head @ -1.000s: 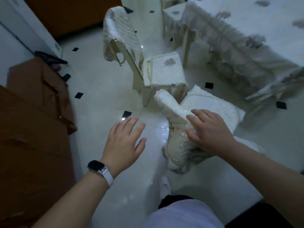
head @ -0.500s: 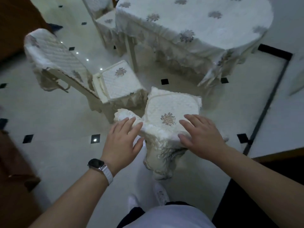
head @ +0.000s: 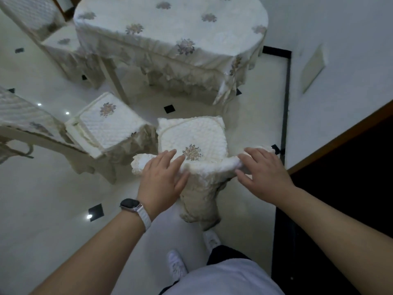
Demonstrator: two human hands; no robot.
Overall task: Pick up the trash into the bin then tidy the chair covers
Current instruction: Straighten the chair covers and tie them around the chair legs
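- Left of the near chair (head: 191, 135), a second chair (head: 110, 122) stands just beside it, seat against seat. Its backrest runs off the frame edge, so only part of it shows.
- The left arm reaches in from the lower left toward the near chair, with a watch (head: 130, 203) on the wrist. The left hand (head: 161, 179) lies palm down on the left end of the near chair's backrest top. Its fingers are straight and close together, the thumb is spread aside, and it grips nothing.
- The chair cover (head: 206, 167) is cream and quilted. It sits bunched in a thick roll along the near chair's backrest top, between the two hands, and its skirt hangs down the back. The frame under it is hidden.
- Beyond the near chair stands a table (head: 170, 24) under a flowered cloth that hides all but one of its legs.
- The right arm comes in from the lower right. The right hand (head: 262, 173) rests on the right end of the near chair's backrest top, fingers spread and relaxed, thumb along the roll's front. It covers that corner of the cover.
- Below the near chair are white shoes (head: 176, 265), blurred and partly hidden by pale clothing.
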